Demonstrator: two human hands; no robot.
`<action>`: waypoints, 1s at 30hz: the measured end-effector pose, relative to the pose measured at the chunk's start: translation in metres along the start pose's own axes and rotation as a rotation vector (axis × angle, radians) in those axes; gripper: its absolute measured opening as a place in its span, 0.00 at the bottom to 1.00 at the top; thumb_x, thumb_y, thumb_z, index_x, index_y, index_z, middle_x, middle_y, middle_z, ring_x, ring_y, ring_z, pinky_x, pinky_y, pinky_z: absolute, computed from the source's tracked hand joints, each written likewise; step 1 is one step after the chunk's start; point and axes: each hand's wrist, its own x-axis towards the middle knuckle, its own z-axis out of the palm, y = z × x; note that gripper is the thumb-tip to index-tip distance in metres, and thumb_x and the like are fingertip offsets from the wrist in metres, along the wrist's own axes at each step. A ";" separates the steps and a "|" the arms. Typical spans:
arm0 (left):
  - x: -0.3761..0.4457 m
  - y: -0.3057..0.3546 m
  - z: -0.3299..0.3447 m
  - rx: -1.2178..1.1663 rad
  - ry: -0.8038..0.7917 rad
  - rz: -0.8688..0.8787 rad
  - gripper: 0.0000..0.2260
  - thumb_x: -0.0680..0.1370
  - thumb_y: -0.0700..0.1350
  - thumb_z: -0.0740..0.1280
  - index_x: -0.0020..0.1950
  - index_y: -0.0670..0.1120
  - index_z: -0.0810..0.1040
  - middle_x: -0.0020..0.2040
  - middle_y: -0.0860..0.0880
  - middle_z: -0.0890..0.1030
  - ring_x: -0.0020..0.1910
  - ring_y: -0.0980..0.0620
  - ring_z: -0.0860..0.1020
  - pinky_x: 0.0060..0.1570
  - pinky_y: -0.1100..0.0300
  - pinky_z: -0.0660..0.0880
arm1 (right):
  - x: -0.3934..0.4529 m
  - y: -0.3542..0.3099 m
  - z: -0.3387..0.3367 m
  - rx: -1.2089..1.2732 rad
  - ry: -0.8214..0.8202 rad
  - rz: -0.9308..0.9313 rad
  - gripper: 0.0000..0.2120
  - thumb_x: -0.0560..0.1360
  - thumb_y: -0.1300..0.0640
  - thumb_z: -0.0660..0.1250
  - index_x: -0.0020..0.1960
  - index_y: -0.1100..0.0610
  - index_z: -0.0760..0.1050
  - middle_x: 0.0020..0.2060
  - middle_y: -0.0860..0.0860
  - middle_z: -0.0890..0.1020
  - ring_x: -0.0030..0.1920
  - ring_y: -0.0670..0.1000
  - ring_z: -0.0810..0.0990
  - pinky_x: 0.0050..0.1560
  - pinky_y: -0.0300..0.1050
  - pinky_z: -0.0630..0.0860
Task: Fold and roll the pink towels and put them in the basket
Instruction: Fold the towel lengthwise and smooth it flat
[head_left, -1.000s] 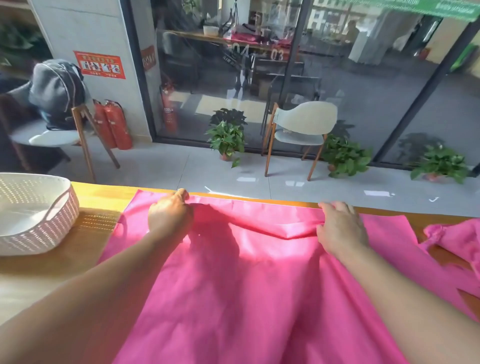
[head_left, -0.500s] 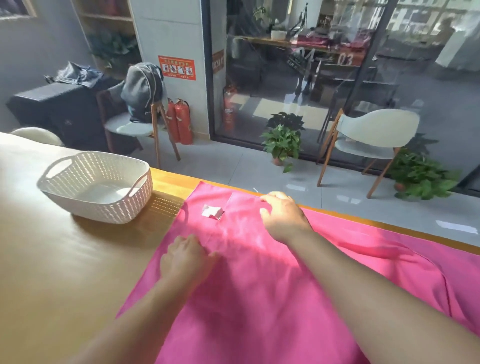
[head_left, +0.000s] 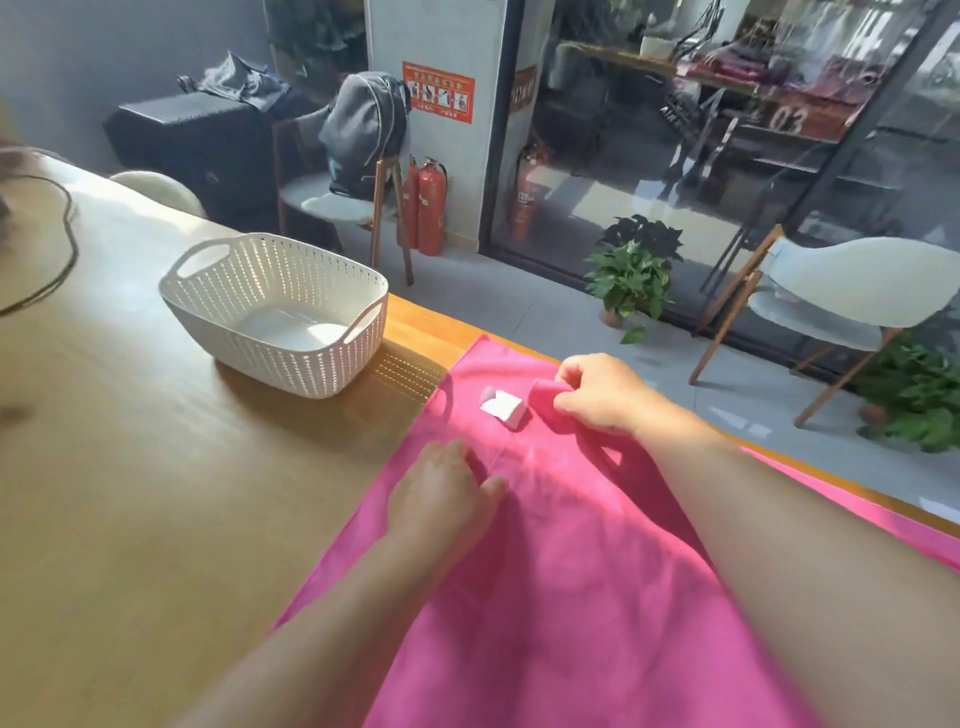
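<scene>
Pinching a small fold of the pink towel (head_left: 545, 571) spread across the table's (head_left: 156, 493) right side, the right hand (head_left: 597, 395) could drag it askew since the left hand (head_left: 441, 493) merely rests flat, leaving an uneven roll for the empty basket (head_left: 275, 312) at far left.

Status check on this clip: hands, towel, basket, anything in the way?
Left hand flat on pink towel. Right hand pinching a fold near its far edge. Basket empty, beside the towel's left end. White tag showing; nothing in the way.
</scene>
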 end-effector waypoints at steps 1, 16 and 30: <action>0.002 0.001 0.001 -0.021 0.006 0.009 0.17 0.74 0.60 0.69 0.57 0.52 0.76 0.54 0.51 0.76 0.55 0.47 0.77 0.56 0.51 0.74 | -0.002 -0.003 -0.003 0.068 -0.002 -0.019 0.06 0.69 0.60 0.68 0.36 0.53 0.74 0.33 0.48 0.79 0.37 0.50 0.77 0.35 0.41 0.70; 0.011 -0.007 -0.020 -0.577 0.103 0.114 0.10 0.80 0.49 0.66 0.40 0.48 0.78 0.30 0.58 0.76 0.30 0.64 0.72 0.32 0.70 0.67 | 0.003 -0.011 -0.036 0.866 -0.110 0.064 0.17 0.69 0.72 0.72 0.51 0.54 0.80 0.41 0.57 0.83 0.40 0.56 0.81 0.47 0.52 0.78; 0.014 -0.054 -0.043 -0.357 0.248 -0.087 0.10 0.81 0.49 0.63 0.40 0.49 0.76 0.36 0.55 0.77 0.36 0.58 0.73 0.33 0.61 0.62 | 0.053 -0.057 0.021 0.443 0.179 0.027 0.08 0.69 0.61 0.76 0.38 0.49 0.80 0.38 0.45 0.83 0.42 0.46 0.81 0.47 0.40 0.75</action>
